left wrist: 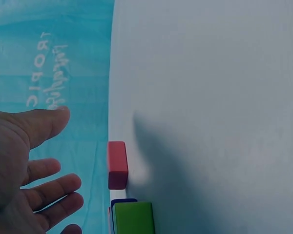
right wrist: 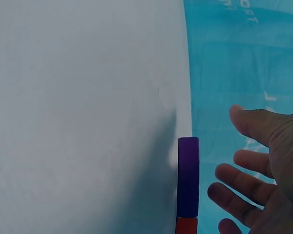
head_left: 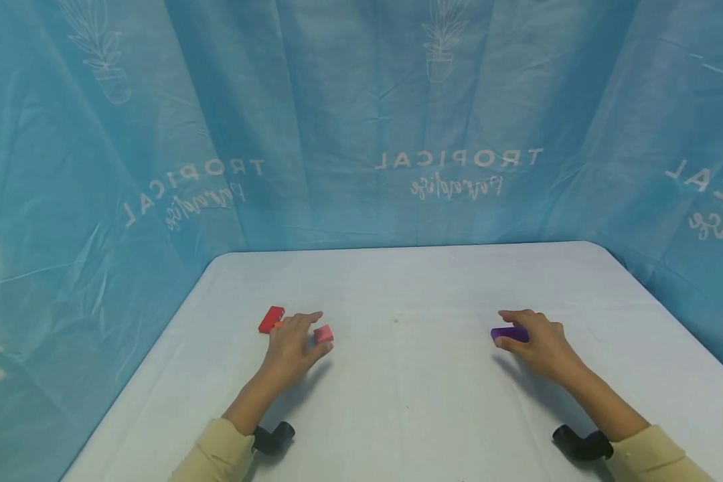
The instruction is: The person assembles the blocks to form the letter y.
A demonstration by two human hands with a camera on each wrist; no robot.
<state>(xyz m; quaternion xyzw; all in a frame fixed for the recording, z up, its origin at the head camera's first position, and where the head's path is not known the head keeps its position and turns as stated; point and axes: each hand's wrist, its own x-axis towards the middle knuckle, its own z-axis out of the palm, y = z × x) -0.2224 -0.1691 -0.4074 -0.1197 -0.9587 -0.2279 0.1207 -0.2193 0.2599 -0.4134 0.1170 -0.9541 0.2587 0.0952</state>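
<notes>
My left hand [head_left: 292, 348] hovers over the table's left part, thumb and index finger spread on either side of a small pink block [head_left: 323, 334]. A red block [head_left: 270, 320] lies beyond that hand, beside a sliver of orange block [head_left: 278, 325] that the fingers mostly cover. The left wrist view has a green block [left wrist: 134, 218] next to a dark blue block [left wrist: 123, 200]. On the other side, my right hand [head_left: 542, 345] is spread above a purple block [head_left: 509, 333], not gripping it. An orange-red block [right wrist: 186, 225] adjoins the purple one in the right wrist view.
A white cloth covers the table [head_left: 410, 402]. Blue printed curtain [head_left: 337, 120] hangs behind and along both sides. A black curved object [head_left: 274, 438] sits at the left wrist, and another black curved object [head_left: 581, 443] at the right wrist.
</notes>
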